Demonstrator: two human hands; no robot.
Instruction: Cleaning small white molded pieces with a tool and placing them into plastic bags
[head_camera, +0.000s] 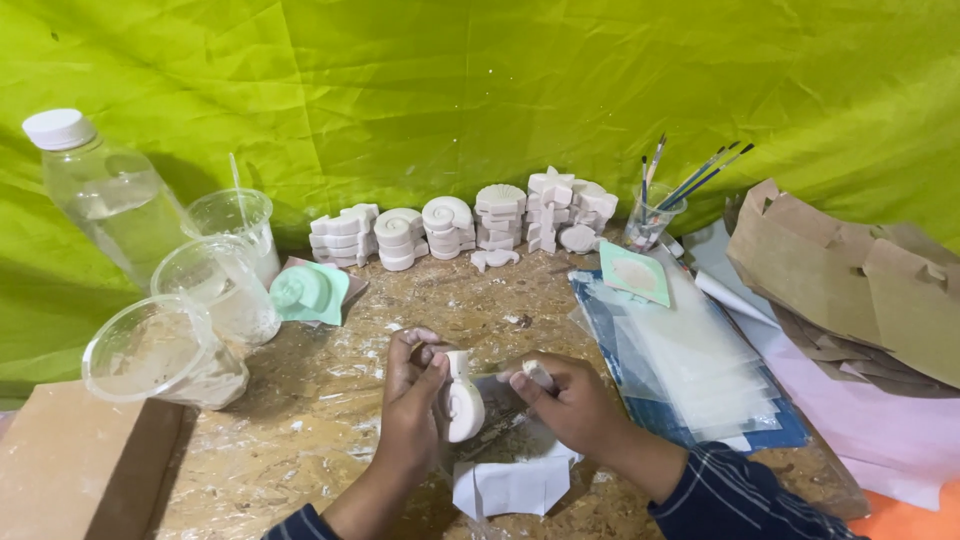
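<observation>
The left hand (412, 395) has its fingers curled tight around a white plaster spiral shell (463, 398), holding it upright just below the middle of the view. At its 3 o'clock the right hand (570, 400) pinches a small pale piece (538, 373) between thumb and forefinger, close against the shell's edge; whether it is a scrap of abrasive or a blade I cannot tell. Under both hands, at 6 o'clock, lies a white sheet of paper (510, 485) on the plastic-covered board table (300, 420)

Judging by the layout, much casting is done: at 12 o'clock stand stacked rows of finished white casts (470, 225), shells and stars alike. The piece in hand seems to be mid-finish. At 10 o'clock sit a green mould (310, 292) and three clear cups (215, 290) with plaster residue, beyond them a water bottle (105, 195). At 1 o'clock a cup of brushes (655, 215) looks untouched, so painting appears to be left
</observation>
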